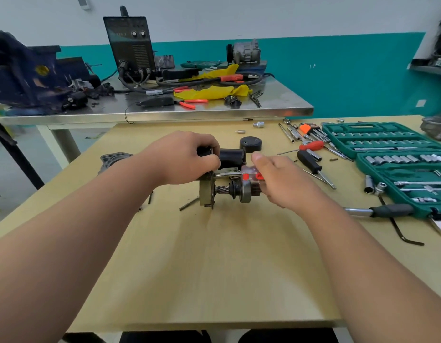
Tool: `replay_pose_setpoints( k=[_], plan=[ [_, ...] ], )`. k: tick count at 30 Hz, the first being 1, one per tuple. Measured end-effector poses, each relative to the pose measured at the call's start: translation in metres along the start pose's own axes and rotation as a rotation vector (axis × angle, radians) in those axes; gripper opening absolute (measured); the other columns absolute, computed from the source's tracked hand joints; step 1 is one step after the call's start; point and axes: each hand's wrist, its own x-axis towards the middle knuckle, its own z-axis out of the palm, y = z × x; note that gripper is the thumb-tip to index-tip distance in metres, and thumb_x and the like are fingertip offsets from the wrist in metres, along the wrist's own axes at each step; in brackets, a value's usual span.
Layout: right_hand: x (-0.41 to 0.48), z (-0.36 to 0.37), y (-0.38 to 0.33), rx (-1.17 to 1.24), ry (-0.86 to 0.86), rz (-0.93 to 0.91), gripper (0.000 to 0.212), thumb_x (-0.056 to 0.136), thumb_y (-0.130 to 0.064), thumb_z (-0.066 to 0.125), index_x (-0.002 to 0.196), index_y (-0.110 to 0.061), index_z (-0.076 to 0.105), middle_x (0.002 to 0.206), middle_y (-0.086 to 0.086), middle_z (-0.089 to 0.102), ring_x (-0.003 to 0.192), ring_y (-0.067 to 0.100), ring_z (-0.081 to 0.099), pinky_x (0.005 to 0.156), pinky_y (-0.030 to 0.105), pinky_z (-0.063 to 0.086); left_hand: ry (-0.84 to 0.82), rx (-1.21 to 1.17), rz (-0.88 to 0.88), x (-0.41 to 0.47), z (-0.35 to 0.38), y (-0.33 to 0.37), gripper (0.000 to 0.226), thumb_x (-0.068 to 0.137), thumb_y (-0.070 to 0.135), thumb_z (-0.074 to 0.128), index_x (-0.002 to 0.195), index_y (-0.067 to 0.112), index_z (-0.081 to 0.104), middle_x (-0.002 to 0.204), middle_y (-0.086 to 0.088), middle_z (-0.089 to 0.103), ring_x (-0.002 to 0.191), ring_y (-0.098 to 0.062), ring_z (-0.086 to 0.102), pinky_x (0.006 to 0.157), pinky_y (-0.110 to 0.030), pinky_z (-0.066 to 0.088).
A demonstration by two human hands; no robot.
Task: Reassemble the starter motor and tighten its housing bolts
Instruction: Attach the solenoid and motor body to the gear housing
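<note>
The starter motor (223, 186) lies on its side at the middle of the wooden table (214, 256), its pinion gear shaft pointing right and a black solenoid cylinder (231, 157) on top. My left hand (182, 157) grips the motor's left end around the solenoid. My right hand (279, 179) holds a screwdriver with a clear and red handle (251, 175); its metal shaft runs left to the motor's plate. A black round end cap (250, 144) stands just behind the motor. A grey aluminium nose housing (113, 159) lies to the left, partly hidden by my left forearm.
An open green socket set case (392, 154) fills the right side. Loose screwdrivers, sockets, hex keys and a ratchet (378, 210) lie between it and the motor. Small bolts (188, 203) rest near the motor. A steel bench (165, 110) behind carries a welder, vise and pliers.
</note>
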Motion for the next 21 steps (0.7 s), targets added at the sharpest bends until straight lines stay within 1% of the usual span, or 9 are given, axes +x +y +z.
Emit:
replay_pose_setpoints(
  k=[1, 3, 6, 8, 12, 14, 17, 18, 21],
  plan=[
    [0.000, 0.002, -0.001, -0.082, 0.052, 0.004, 0.053, 0.095, -0.059, 0.027, 0.063, -0.020, 0.041, 0.046, -0.009, 0.036, 0.037, 0.010, 0.034, 0.050, 0.027, 0.028, -0.002, 0.009, 0.002, 0.000, 0.000, 0.001, 0.008, 0.086, 0.039, 0.053, 0.091, 0.039, 0.060, 0.078, 0.012, 0.061, 0.071, -0.008, 0.057, 0.060, -0.026, 0.045],
    [-0.001, 0.005, 0.001, -0.108, 0.060, 0.006, 0.054, 0.094, -0.063, 0.024, 0.063, -0.023, 0.040, 0.052, -0.006, 0.040, 0.042, 0.012, 0.037, 0.054, 0.029, 0.031, -0.004, 0.016, -0.001, 0.001, 0.001, 0.002, 0.009, 0.086, 0.039, 0.053, 0.092, 0.039, 0.060, 0.079, 0.011, 0.060, 0.073, -0.009, 0.057, 0.063, -0.027, 0.048],
    [-0.004, -0.003, 0.002, 0.141, -0.133, 0.047, 0.023, 0.092, -0.049, 0.041, 0.092, -0.027, 0.048, 0.069, -0.002, 0.044, 0.048, 0.011, 0.040, 0.052, 0.031, 0.038, -0.002, 0.013, -0.007, 0.001, 0.000, 0.002, 0.008, 0.087, 0.039, 0.052, 0.092, 0.039, 0.059, 0.081, 0.010, 0.060, 0.075, -0.010, 0.057, 0.065, -0.028, 0.049],
    [-0.005, -0.007, 0.002, 0.201, -0.193, 0.045, 0.015, 0.094, -0.039, 0.045, 0.098, -0.025, 0.050, 0.069, -0.002, 0.043, 0.048, 0.011, 0.037, 0.048, 0.030, 0.036, -0.002, 0.013, -0.006, 0.000, 0.000, 0.003, 0.009, 0.087, 0.039, 0.052, 0.093, 0.039, 0.059, 0.081, 0.010, 0.060, 0.075, -0.010, 0.057, 0.065, -0.028, 0.048],
    [0.000, 0.007, -0.001, -0.087, 0.054, 0.082, 0.060, 0.092, -0.066, 0.023, 0.065, -0.020, 0.049, 0.053, -0.004, 0.044, 0.042, 0.011, 0.038, 0.051, 0.030, 0.034, -0.007, 0.026, -0.004, 0.000, 0.000, 0.004, 0.010, 0.087, 0.039, 0.052, 0.094, 0.038, 0.059, 0.081, 0.010, 0.060, 0.074, -0.010, 0.056, 0.062, -0.027, 0.045],
    [0.000, 0.005, 0.000, 0.006, -0.012, 0.102, 0.060, 0.090, -0.069, 0.023, 0.071, -0.019, 0.050, 0.057, -0.002, 0.044, 0.042, 0.013, 0.038, 0.050, 0.029, 0.037, -0.013, 0.026, -0.007, 0.000, 0.000, 0.004, 0.011, 0.087, 0.039, 0.052, 0.095, 0.038, 0.059, 0.083, 0.010, 0.060, 0.076, -0.010, 0.056, 0.066, -0.028, 0.048],
    [-0.005, -0.007, 0.005, 0.253, -0.243, 0.079, 0.032, 0.089, -0.050, 0.042, 0.093, -0.020, 0.053, 0.065, -0.003, 0.046, 0.045, 0.012, 0.037, 0.046, 0.029, 0.037, -0.009, 0.018, -0.012, 0.000, 0.000, 0.004, 0.009, 0.087, 0.040, 0.052, 0.093, 0.039, 0.059, 0.084, 0.011, 0.061, 0.077, -0.010, 0.057, 0.068, -0.029, 0.050],
    [-0.006, -0.007, 0.005, 0.214, -0.239, 0.074, 0.033, 0.092, -0.048, 0.041, 0.091, -0.018, 0.054, 0.062, -0.003, 0.045, 0.044, 0.012, 0.036, 0.046, 0.029, 0.037, -0.007, 0.019, -0.007, 0.000, 0.000, 0.004, 0.009, 0.086, 0.040, 0.052, 0.093, 0.039, 0.059, 0.083, 0.011, 0.061, 0.076, -0.010, 0.057, 0.066, -0.028, 0.049],
    [-0.002, 0.005, 0.002, -0.040, -0.092, 0.127, 0.063, 0.092, -0.067, 0.022, 0.074, -0.016, 0.055, 0.048, -0.004, 0.043, 0.041, 0.014, 0.039, 0.052, 0.032, 0.039, -0.010, 0.029, -0.001, 0.000, 0.000, 0.004, 0.009, 0.087, 0.040, 0.052, 0.093, 0.040, 0.059, 0.082, 0.011, 0.060, 0.075, -0.008, 0.056, 0.062, -0.026, 0.046]
  ],
)
